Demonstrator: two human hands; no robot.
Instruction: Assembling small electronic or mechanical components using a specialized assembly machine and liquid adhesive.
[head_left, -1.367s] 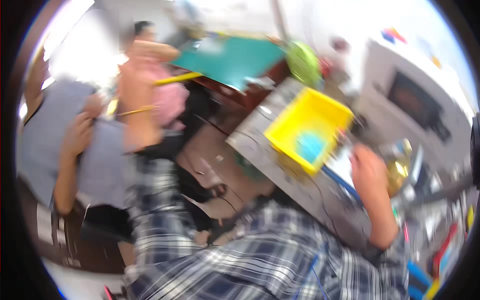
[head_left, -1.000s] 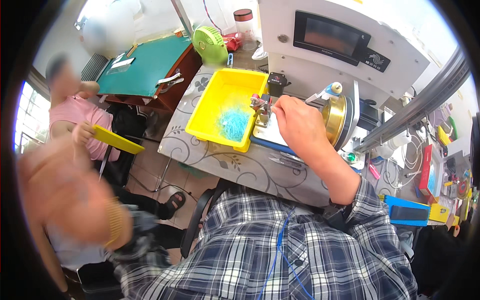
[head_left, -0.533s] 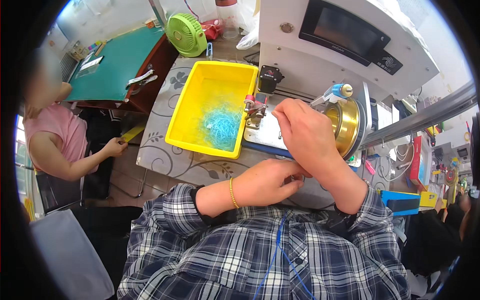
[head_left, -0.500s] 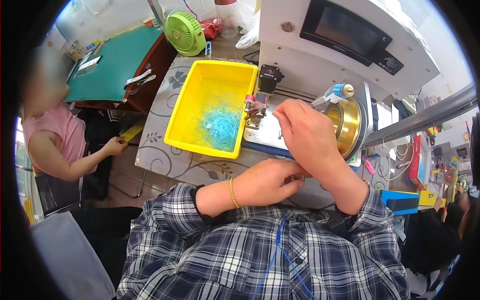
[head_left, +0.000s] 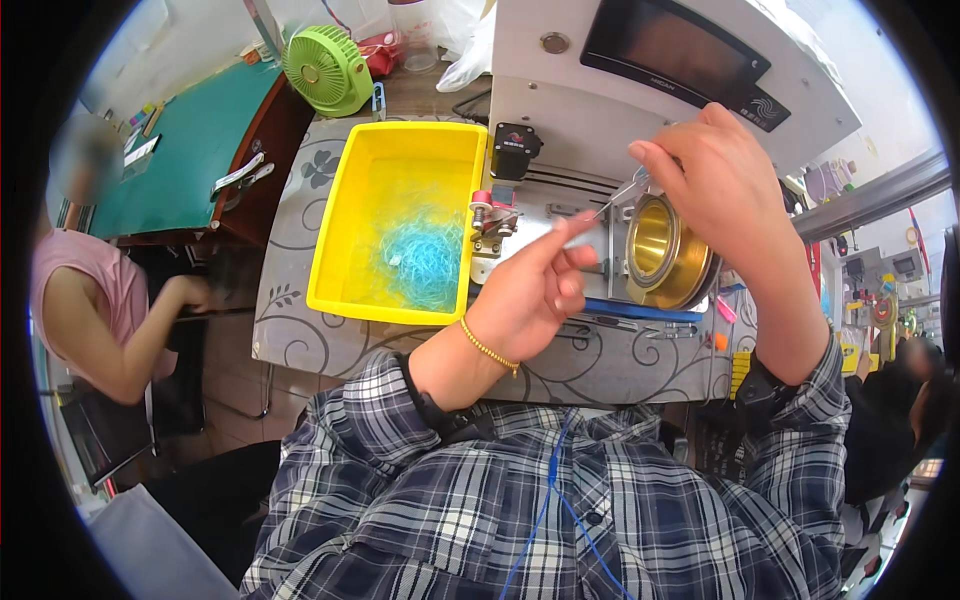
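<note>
My right hand [head_left: 722,180] is raised in front of the white machine [head_left: 560,120] and pinches a thin metal tool [head_left: 618,196] that looks like tweezers. The tool's tip points down-left. My left hand [head_left: 535,292] sits just below it, with forefinger and thumb pinched together near the tool's tip. I cannot make out anything between those fingers. A brass-coloured round ring [head_left: 660,252] on the machine's front lies between my two hands. Left of the hands are a small red-topped part [head_left: 484,200] and a black block [head_left: 513,142].
A yellow tray [head_left: 345,205] holding a tuft of fine blue strands [head_left: 420,262] stands left of the machine on a patterned table [head_left: 300,340]. A green fan [head_left: 325,65] and a green-topped table [head_left: 190,150] are behind. A person in a pink top [head_left: 85,300] sits at left.
My view swung from the person at left to the machine. My right hand rose up and right off the brass ring with the tool. My left hand lifted from the table edge to the machine's front.
</note>
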